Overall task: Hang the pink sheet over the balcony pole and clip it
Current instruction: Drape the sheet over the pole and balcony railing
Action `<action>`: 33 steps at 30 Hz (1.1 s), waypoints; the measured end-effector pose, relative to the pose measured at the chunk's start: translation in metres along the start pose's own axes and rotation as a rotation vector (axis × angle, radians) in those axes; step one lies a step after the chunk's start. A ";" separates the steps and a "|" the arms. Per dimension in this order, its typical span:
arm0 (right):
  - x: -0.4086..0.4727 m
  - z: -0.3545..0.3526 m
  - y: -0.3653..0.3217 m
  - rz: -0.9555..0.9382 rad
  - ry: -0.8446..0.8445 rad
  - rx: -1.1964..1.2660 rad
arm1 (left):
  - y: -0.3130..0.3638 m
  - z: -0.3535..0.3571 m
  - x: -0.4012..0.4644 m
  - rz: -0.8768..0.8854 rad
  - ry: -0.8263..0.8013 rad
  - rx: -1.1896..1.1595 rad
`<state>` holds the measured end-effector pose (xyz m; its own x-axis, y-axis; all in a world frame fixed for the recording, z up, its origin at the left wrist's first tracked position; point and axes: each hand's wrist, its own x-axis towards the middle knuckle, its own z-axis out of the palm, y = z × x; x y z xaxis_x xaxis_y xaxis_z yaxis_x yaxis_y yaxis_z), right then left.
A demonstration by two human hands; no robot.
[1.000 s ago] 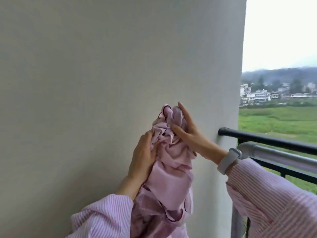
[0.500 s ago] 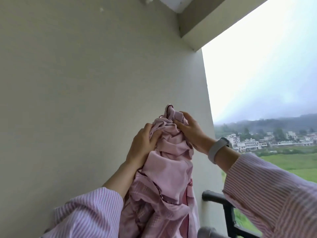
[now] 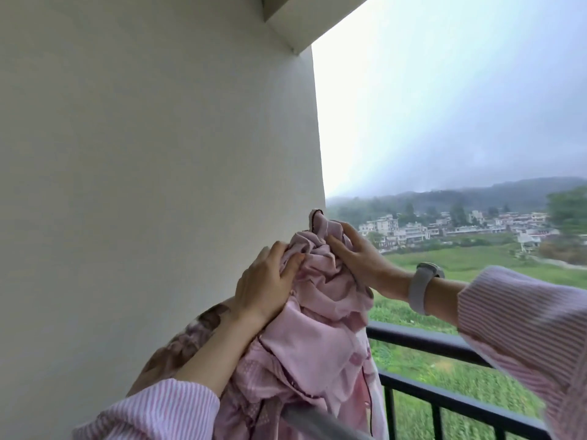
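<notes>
The pink sheet [image 3: 320, 315] is bunched into a crumpled bundle, held up at chest height beside the wall. My left hand [image 3: 265, 287] grips its left side, fingers dug into the folds. My right hand [image 3: 359, 258] clasps the top right of the bundle, a pale watch on that wrist. The rest of the sheet hangs down between my arms and drapes past a silver pole [image 3: 320, 423] at the bottom of the view. No clip shows.
A plain cream wall [image 3: 143, 185] fills the left half. A black balcony railing [image 3: 444, 347] runs from the wall toward the lower right. Beyond it lie green fields, distant buildings and open sky. A ceiling beam [image 3: 295, 23] sits overhead.
The view has swung right and upward, bringing sky, village and railing into sight. Both hands keep their hold on the bundled sheet, which has shifted right toward the railing.
</notes>
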<state>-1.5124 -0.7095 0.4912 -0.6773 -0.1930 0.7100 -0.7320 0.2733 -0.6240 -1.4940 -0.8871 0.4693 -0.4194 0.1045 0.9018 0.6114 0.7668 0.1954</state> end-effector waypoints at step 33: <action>-0.147 0.019 -0.082 0.121 -0.290 -0.674 | 0.070 -0.068 -0.142 -0.241 -0.220 0.229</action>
<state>-1.3542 -0.7212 0.4312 -0.8107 -0.3409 0.4760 -0.5107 0.8094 -0.2900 -1.3467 -0.8913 0.3812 -0.6813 0.0185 0.7318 0.3230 0.9047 0.2779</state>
